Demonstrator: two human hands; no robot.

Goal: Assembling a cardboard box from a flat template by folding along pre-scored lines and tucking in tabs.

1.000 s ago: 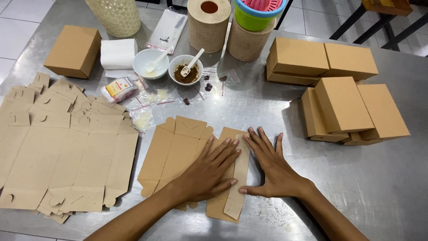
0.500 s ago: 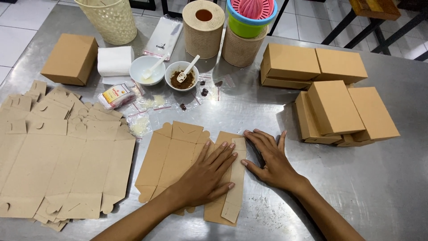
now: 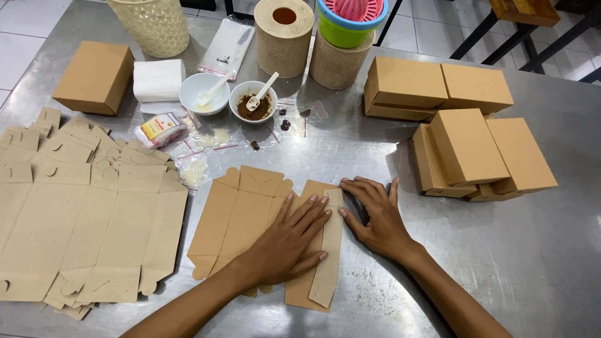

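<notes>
Hands flat and open on a cardboard box blank (image 3: 241,216) on the steel surface (image 3: 532,263): left hand (image 3: 288,241) pins its middle, right hand (image 3: 375,216) presses the folded flap (image 3: 330,247). Gripping nothing, either palm could probably slip, skewing the crease.

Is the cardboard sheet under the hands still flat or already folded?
Partly folded: the cardboard sheet lies flat, but its right strip is turned over, pressed by both hands.
</notes>
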